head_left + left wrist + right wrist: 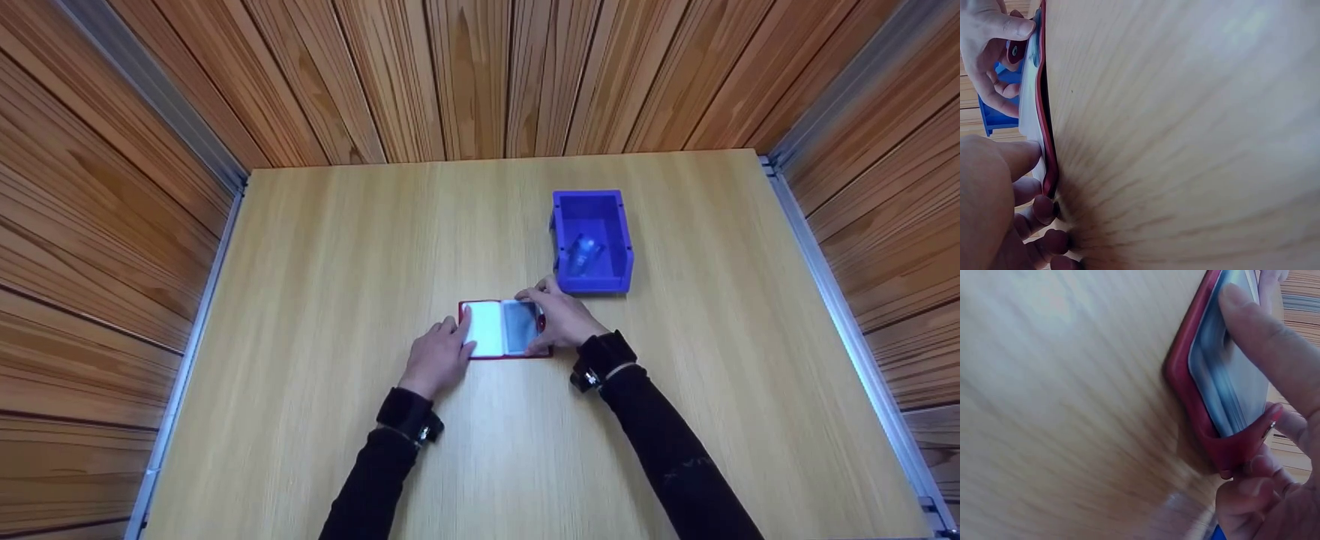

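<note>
A red card holder (487, 328) lies spread open on the wooden table, its clear plastic sleeves facing up. At its left end my left hand (437, 357) grips the edge, thumb over the sleeve and the other fingers at the rim. My right hand (568, 319) holds the opposite end. In the right wrist view its thumb (1266, 337) lies on the stacked sleeves (1224, 382), with curled fingers beside the red closure flap (1235, 450). A metal snap shows on that flap.
Just beyond my right hand stands a blue plastic bin (587, 196) holding a small translucent bluish item (582, 253). The wooden table (337, 262) is enclosed by wood-panelled walls (472, 75) at the back and both sides.
</note>
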A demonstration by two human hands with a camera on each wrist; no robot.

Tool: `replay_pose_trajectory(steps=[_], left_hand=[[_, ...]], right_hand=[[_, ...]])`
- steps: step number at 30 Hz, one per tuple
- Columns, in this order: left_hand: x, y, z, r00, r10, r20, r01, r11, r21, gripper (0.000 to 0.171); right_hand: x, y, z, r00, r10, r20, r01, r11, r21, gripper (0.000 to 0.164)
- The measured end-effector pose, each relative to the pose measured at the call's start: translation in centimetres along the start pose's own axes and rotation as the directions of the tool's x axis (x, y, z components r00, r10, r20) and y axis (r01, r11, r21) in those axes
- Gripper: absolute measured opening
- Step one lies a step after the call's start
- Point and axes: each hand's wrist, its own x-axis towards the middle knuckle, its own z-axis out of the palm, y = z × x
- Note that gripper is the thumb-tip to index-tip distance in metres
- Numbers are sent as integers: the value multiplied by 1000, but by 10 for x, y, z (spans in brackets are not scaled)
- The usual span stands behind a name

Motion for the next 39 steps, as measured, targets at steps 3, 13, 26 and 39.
replay_pose_trajectory(steps=[3, 13, 26, 39], left_hand=[[0, 0, 0, 1000, 1, 3, -1, 1000, -2, 61], [1, 0, 1, 1000, 7, -12, -7, 1000, 6, 61], [1, 0, 1, 1000, -14, 25, 15, 1000, -13, 62], [1, 0, 0, 1000, -6, 25, 6, 1000, 1, 62]], right_hand=[[1, 0, 0, 1000, -7, -3, 7, 1000, 8, 93], [3, -3, 2, 999, -44, -6, 44, 999, 1, 88], [12, -3, -4, 998, 34, 56, -32, 998, -46, 81], [9, 0, -5, 987, 153, -56, -146, 984, 106, 31]])
